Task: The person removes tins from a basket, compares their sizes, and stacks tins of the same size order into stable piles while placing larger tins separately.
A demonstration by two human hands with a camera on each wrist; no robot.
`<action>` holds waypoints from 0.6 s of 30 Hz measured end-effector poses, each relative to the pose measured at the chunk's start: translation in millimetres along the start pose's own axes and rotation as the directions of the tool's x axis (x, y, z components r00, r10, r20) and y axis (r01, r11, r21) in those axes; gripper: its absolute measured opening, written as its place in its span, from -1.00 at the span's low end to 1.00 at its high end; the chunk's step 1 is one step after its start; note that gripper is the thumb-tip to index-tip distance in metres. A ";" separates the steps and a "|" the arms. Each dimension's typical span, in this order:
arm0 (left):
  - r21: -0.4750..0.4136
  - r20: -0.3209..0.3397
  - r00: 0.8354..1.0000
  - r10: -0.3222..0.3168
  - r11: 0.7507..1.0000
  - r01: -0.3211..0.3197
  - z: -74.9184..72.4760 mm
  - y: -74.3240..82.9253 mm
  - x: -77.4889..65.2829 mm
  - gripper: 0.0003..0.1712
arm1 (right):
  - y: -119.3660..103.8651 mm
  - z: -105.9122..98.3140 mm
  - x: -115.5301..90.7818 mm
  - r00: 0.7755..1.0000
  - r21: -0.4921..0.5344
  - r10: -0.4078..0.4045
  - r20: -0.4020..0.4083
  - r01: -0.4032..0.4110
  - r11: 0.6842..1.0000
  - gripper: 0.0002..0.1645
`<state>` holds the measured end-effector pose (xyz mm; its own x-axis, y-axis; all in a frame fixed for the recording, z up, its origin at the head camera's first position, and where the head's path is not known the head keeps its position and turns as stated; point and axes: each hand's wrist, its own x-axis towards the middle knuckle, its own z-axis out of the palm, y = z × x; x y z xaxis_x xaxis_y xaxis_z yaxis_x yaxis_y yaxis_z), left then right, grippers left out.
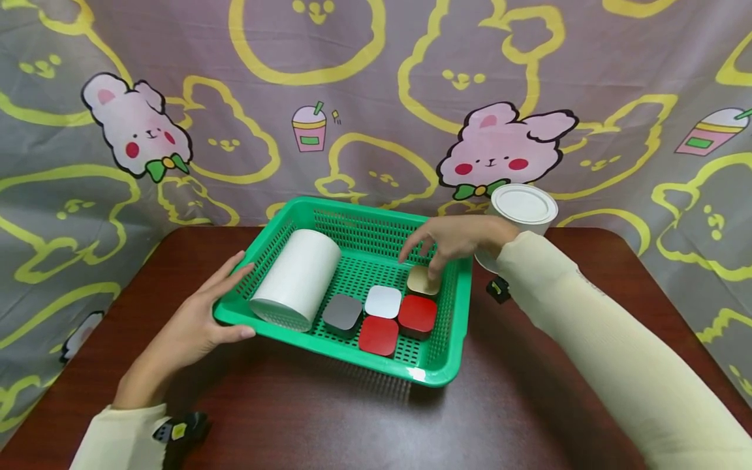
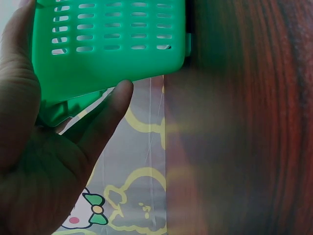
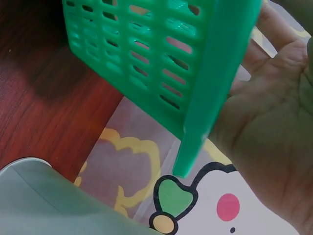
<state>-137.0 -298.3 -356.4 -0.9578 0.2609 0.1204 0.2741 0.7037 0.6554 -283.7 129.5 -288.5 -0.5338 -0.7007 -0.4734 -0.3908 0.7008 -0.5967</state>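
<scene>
Green basket (image 1: 463,313) holds white cylinder (image 1: 298,277), five small blocks (image 1: 383,302).

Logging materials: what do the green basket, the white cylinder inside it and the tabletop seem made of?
Green basket: glossy moulded plastic, most likely; it catches a bright glint and its walls are slotted. White cylinder: smooth and matte, with no sharp highlight; could be card, paper or plastic. Tabletop: polished wood or wood-look laminate, judging by the dark streaked grain and soft sheen.
</scene>
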 end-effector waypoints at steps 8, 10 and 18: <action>0.002 0.002 1.000 -0.003 1.000 0.003 -0.3 -1.0 0.6 0.18 | -4.7 3.1 9.4 0.997 -0.037 0.014 0.070 -0.012 0.999 -0.36; 0.000 0.001 1.000 -0.004 1.000 0.004 -0.4 -0.7 0.3 0.18 | -5.7 5.8 10.9 0.996 -0.039 0.048 0.071 -0.045 0.998 -0.36; -0.024 0.004 1.000 0.003 1.000 -0.003 0.2 -0.3 -0.2 0.18 | -7.9 13.7 14.1 0.994 -0.090 0.074 0.075 -0.068 0.994 -0.36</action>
<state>-136.8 -298.5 -356.8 -0.9566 0.2658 0.1198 0.2751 0.6866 0.6730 -277.8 112.2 -299.4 -0.5040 -0.6547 -0.5634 -0.4200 0.7557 -0.5024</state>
